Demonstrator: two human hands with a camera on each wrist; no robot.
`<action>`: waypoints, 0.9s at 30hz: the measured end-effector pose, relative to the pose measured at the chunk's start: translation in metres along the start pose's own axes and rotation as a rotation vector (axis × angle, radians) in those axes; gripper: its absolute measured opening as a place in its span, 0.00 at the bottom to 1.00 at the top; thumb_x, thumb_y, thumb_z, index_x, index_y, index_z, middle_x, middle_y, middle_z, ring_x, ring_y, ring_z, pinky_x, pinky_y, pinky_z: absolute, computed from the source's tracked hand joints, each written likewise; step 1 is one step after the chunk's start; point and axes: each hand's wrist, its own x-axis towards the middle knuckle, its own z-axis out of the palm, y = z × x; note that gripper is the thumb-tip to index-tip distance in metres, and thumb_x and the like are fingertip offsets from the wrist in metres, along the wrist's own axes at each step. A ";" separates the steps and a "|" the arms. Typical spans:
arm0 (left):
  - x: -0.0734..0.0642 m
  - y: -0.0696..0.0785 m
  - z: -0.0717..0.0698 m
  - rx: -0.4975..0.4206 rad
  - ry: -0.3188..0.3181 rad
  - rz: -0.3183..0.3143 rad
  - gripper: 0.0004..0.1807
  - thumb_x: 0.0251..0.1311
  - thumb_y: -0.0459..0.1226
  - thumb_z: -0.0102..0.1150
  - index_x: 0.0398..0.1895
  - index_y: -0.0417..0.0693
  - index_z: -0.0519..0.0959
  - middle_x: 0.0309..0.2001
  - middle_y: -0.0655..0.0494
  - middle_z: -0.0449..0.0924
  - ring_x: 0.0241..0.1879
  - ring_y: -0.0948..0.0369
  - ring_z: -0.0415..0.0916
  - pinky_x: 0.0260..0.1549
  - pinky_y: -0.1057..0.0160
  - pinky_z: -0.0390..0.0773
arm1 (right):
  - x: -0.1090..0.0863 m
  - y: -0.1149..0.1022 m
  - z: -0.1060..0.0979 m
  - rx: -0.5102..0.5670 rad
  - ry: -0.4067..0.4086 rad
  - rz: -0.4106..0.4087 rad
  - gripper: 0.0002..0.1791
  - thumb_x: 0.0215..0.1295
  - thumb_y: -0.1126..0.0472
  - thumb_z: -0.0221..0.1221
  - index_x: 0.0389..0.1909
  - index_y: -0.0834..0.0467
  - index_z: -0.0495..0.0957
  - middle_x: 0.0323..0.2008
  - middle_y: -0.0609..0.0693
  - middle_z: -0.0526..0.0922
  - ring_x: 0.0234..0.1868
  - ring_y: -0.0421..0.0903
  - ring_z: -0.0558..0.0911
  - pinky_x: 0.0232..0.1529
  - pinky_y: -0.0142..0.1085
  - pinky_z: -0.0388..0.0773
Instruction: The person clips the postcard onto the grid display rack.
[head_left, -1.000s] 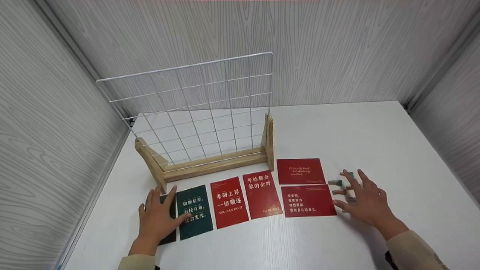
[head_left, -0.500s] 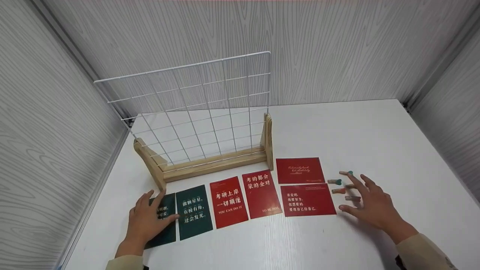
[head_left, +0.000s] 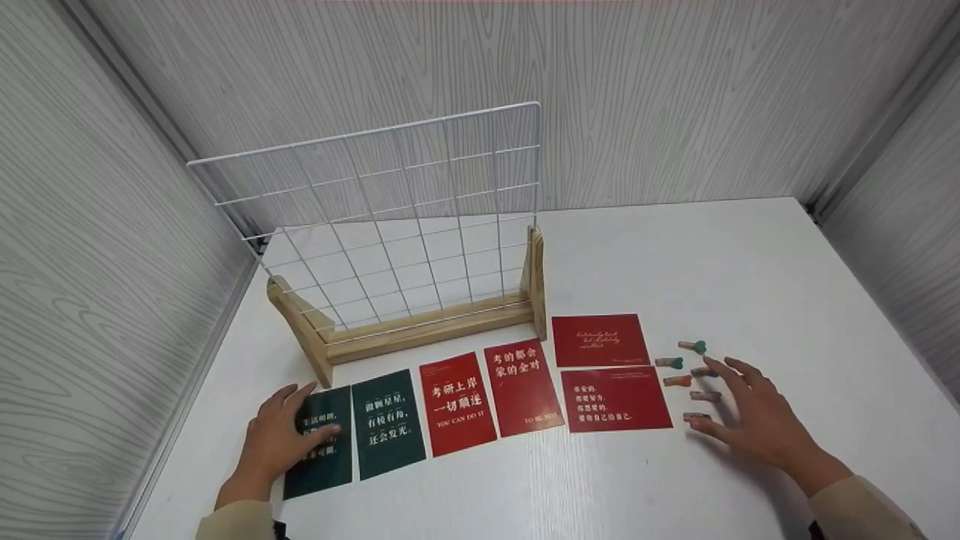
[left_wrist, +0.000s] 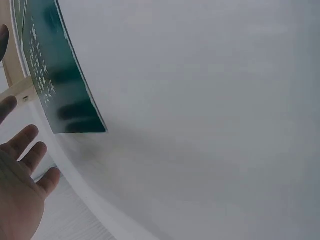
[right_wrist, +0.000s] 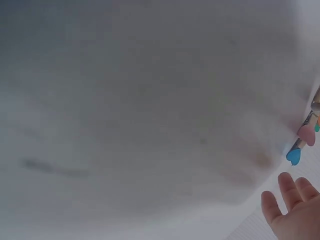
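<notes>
Left hand (head_left: 271, 442), fingers apart, overlaps the leftmost green card (head_left: 322, 472); right hand (head_left: 776, 431), likewise, nears clips (head_left: 678, 381). Cards (head_left: 459, 420) lie unstacked, presumably for legibility.

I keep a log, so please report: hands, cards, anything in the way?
Left fingers open over leftmost green card. Right fingers open by clips. Touching: cannot tell. Six cards flat; no obstacle seen.

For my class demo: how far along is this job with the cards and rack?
Done: six cards lie flat, lettering up. In hand: nothing gripped; the left hand is over the leftmost green card, the right hand beside mini clothespins. Left: probably clipping, since the wire-grid rack bears no card or clothespin.
</notes>
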 end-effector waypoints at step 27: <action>0.005 -0.022 -0.004 -0.234 -0.057 -0.134 0.48 0.47 0.47 0.73 0.68 0.34 0.61 0.67 0.32 0.58 0.67 0.37 0.51 0.63 0.39 0.51 | -0.012 0.012 -0.001 0.261 -0.051 0.061 0.35 0.46 0.53 0.74 0.56 0.54 0.73 0.43 0.49 0.79 0.35 0.44 0.75 0.36 0.33 0.75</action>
